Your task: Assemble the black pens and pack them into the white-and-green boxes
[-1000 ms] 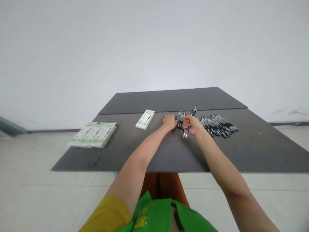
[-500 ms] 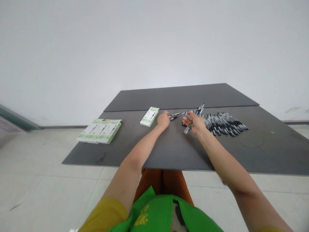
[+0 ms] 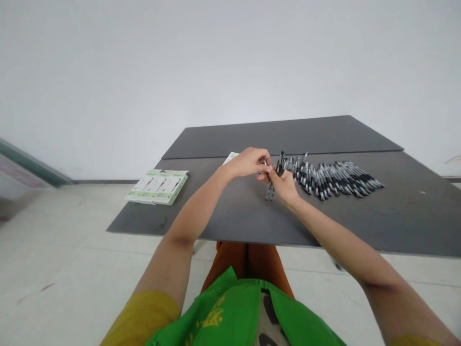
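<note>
Several black-and-clear pens (image 3: 270,192) are bunched in my right hand (image 3: 284,186), whose fingers close around them. Against that bunch, my left hand (image 3: 250,162) pinches a pen (image 3: 265,161), its fingertips meeting my right fingers. A wide row of similar pens (image 3: 334,179) lies side by side on the dark table, just right of my right hand. Behind my left hand and wrist, a white and green box (image 3: 230,157) shows only its far corner; the rest is hidden.
More white and green boxes (image 3: 158,186), with pen pictures on them, lie together at the table's left side. The dark grey table (image 3: 234,216) has a seam across it and stands close to a white wall (image 3: 230,62).
My left hand has lifted pens from the table and moved right to meet my right hand. The bunch has turned more upright. The view has shifted slightly.
</note>
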Demonstrator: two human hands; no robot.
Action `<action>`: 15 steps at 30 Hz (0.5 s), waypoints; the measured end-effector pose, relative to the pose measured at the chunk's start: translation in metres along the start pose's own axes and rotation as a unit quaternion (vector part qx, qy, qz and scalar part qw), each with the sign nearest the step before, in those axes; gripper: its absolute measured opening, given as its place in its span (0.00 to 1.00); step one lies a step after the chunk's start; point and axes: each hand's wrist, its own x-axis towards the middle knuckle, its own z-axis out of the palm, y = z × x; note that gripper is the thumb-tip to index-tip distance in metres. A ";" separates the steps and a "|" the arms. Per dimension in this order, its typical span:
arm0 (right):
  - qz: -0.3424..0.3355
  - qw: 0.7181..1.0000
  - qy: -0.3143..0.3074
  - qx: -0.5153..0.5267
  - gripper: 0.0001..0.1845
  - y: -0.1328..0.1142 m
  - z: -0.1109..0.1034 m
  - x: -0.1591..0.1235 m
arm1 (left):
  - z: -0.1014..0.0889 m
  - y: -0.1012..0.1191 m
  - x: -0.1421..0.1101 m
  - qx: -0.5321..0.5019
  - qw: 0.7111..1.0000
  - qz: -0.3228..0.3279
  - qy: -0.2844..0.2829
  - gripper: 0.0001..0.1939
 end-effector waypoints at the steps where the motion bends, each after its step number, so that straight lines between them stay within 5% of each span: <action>1: 0.007 1.000 0.004 0.021 0.20 -0.002 0.003 -0.004 | 0.002 0.002 0.000 -0.023 0.999 0.006 0.023 0.16; 5: 0.010 0.995 0.053 0.085 0.20 -0.020 0.009 -0.010 | 0.018 -0.008 -0.002 -0.178 0.976 0.016 0.128 0.29; 9: 0.036 0.993 0.044 0.103 0.20 -0.035 0.015 -0.005 | 0.043 -0.030 -0.006 -0.330 0.924 -0.003 0.196 0.25; 15: 0.056 0.988 0.077 0.118 0.30 -0.015 0.032 0.008 | 0.107 -0.050 -0.008 -0.449 0.872 -0.122 0.155 0.23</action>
